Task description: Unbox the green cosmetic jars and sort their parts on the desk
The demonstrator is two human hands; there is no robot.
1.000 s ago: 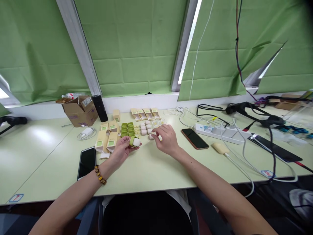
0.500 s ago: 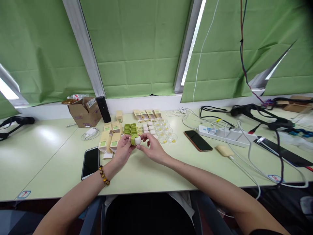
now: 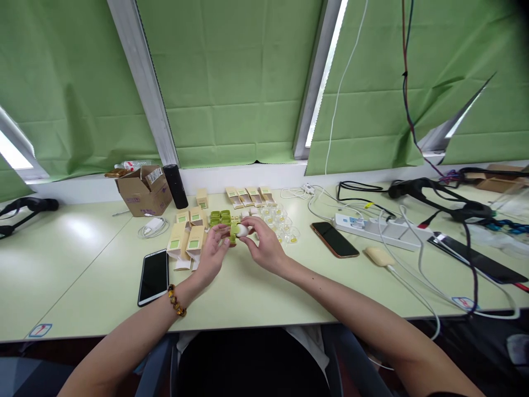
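Observation:
My left hand [image 3: 211, 252] is closed on a small green holder [image 3: 233, 234], pinched between thumb and fingers. My right hand [image 3: 265, 246] grips a rounded white piece [image 3: 242, 230] that sits against the right side of the green holder. Whether the two are joined or apart cannot be made out. Just beyond my hands stand several green cups [image 3: 220, 216] in rows. Small white pieces [image 3: 248, 212] are partly hidden behind my right hand. Clear plastic shells [image 3: 281, 221] with yellow bits lie to the right.
Beige cartons with green labels [image 3: 194, 238] lie left of my hands, and more open cartons [image 3: 250, 196] lie at the back. A phone [image 3: 153, 277] is at left, another phone [image 3: 334, 239] at right. Beyond are a power strip [image 3: 382, 230], cables and a cardboard box [image 3: 144, 193].
Both hands have shifted slightly to the right with the green holder and white piece. My right fingers, partly apart before, have closed round the white piece.

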